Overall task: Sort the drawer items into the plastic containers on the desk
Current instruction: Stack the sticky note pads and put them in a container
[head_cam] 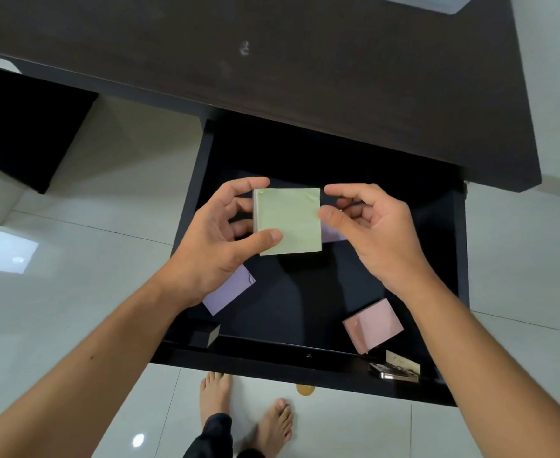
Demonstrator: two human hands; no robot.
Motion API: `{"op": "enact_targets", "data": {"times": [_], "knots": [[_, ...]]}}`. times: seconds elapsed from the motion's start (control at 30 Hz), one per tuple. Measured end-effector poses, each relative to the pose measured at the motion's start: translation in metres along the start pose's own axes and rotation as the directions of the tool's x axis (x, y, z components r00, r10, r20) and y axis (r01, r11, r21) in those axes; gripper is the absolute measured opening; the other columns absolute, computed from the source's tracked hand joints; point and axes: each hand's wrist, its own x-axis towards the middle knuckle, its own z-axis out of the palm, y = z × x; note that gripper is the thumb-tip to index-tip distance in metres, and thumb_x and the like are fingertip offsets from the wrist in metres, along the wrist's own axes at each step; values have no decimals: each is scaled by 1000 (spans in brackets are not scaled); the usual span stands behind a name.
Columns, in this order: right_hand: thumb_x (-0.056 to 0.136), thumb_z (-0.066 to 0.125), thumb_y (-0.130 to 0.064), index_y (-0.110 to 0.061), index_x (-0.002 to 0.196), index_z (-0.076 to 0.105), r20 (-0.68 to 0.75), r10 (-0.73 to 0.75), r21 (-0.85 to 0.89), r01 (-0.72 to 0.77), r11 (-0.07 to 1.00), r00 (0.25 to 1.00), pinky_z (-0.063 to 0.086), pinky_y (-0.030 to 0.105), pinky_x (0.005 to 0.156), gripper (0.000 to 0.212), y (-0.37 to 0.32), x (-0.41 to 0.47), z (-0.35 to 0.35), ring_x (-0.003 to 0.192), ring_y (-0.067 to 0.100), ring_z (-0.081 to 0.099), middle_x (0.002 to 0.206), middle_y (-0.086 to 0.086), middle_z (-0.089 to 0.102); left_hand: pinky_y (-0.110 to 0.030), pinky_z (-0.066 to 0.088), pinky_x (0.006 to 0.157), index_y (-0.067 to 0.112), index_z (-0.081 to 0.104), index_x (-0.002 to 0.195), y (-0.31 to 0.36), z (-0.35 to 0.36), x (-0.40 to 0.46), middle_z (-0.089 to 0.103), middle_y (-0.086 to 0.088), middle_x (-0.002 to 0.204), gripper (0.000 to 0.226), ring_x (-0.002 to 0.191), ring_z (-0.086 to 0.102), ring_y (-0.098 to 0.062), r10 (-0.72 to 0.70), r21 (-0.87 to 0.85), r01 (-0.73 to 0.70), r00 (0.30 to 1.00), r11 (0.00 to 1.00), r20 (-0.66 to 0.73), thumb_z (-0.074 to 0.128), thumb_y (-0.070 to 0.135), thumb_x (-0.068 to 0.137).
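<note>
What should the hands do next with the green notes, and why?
Probably lift the green notes up toward the container at the desk's far edge. The left hand already pinches the pad above the open drawer, with the right hand touching its edge, so it is out and ready. Pink and purple pads still wait inside.

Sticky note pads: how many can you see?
4, perhaps more hidden. A green pad held in the left hand, a purple pad under that wrist, a pink pad in the drawer, a purple sliver behind the green.
</note>
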Motion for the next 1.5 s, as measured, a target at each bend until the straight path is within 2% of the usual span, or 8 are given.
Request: {"op": "enact_targets", "data": {"times": [0.27, 0.43, 0.6, 0.73, 0.87, 0.97, 1.17, 1.5], "knots": [[83, 89, -21, -27, 135, 72, 50, 15, -429, 8, 903, 999, 45, 10, 85, 55, 53, 5, -14, 103, 11, 55, 119, -6, 52, -39, 62, 93, 24, 53, 143, -7, -1, 4, 67, -15, 124, 65, 110, 75, -26, -18, 50, 19, 1000, 999, -24, 76, -4, 88], [83, 90, -22, -23, 141, 68, 60, -32, -493, 57, 868, 998, 47, 23, 90, 62, 63, 8, -12, 107, 16, 53, 120, -2, 50, -37, 63, 91, 23, 53, 143, -10, -1, 5, 68, -13, 122, 66, 109, 75, -26, -21, 61, 22, 1000, 998, -21, 76, -4, 87], [80, 93, -21, -26, 118, 63, 23, 107, -429, -86, 899, 994, 44, 17, 75, 49, 51, 8, -16, 92, 7, 60, 112, -9, 63, -37, 62, 92, 23, 53, 143, -9, -1, 5, 68, -15, 123, 66, 109, 75, -26, -13, 53, 14, 999, 999, -31, 76, -3, 87], [94, 80, -16, -26, 113, 62, -60, 163, -230, -173, 958, 985, 59, 29, 79, 28, 38, 1, -27, 86, 13, 71, 102, -2, 73, -37, 62, 92, 22, 53, 143, -9, 0, 6, 68, -15, 123, 65, 108, 75, -25, -9, 48, 11, 999, 999, -36, 75, -4, 88], [101, 69, -9, -23, 119, 66, -182, 93, 89, -78, 993, 979, 56, 28, 78, 23, 14, -12, -41, 75, 13, 69, 103, -1, 78, -40, 61, 95, 24, 52, 144, -11, -1, 7, 68, -12, 123, 66, 111, 74, -26, -15, 56, 15, 1000, 998, -11, 76, 0, 88], [102, 67, -7, -24, 120, 69, -131, 49, 268, -12, 963, 990, 55, 30, 81, 25, -3, -19, -42, 75, 15, 65, 97, -2, 76, -40, 61, 95, 24, 51, 146, -10, 0, 7, 67, -12, 124, 69, 113, 74, -27, -15, 53, 14, 1000, 999, 12, 79, 10, 84], [98, 73, -6, -20, 120, 74, 16, 16, 155, -18, 988, 1000, 57, 21, 74, 27, -15, -12, -12, 80, 7, 67, 96, 3, 72, -33, 60, 89, 22, 50, 148, -5, 2, 4, 68, -13, 123, 72, 111, 74, -29, -4, -7, 5, 998, 1000, 70, 77, 11, 82], [100, 73, -24, -34, 129, 71, 51, -47, 36, 45, 998, 998, 63, 37, 93, 30, -33, -11, 21, 108, 11, 68, 115, -3, 65, -36, 61, 86, 23, 49, 149, 11, -12, -11, 68, -7, 120, 71, 106, 72, -27, 33, -72, -27, 997, 997, 76, 78, 20, 85]]}}
